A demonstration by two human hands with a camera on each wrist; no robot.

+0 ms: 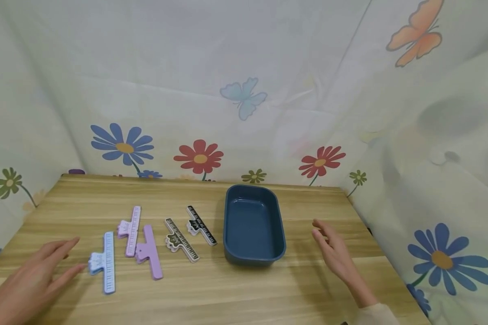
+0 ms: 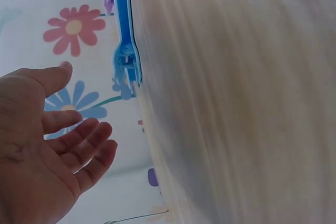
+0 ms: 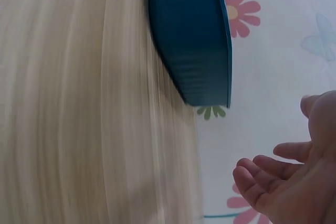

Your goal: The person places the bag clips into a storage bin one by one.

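Observation:
In the head view my left hand [image 1: 36, 275] hovers at the left, fingers relaxed, with its fingertips just left of a light blue clip [image 1: 109, 264]. The left wrist view shows that blue clip [image 2: 125, 30] apart from the hand [image 2: 58, 140]. A pale lilac clip [image 1: 133, 232] and a purple clip [image 1: 152, 253] lie right of the blue one. Two black-and-white clips with piano-key patterns, one nearer [image 1: 183, 240] and one farther [image 1: 202, 225], come after them. My right hand [image 1: 335, 253] is held loosely, holding nothing, right of a dark blue bin [image 1: 255, 259].
The wood-grain table [image 1: 187, 298] ends at a back edge against a flower-and-butterfly printed curtain [image 1: 166, 90]. This curtain also hangs along the left and right sides. The bin's inside shows no objects. A small purple item [image 1: 76, 171] shows at the back left corner.

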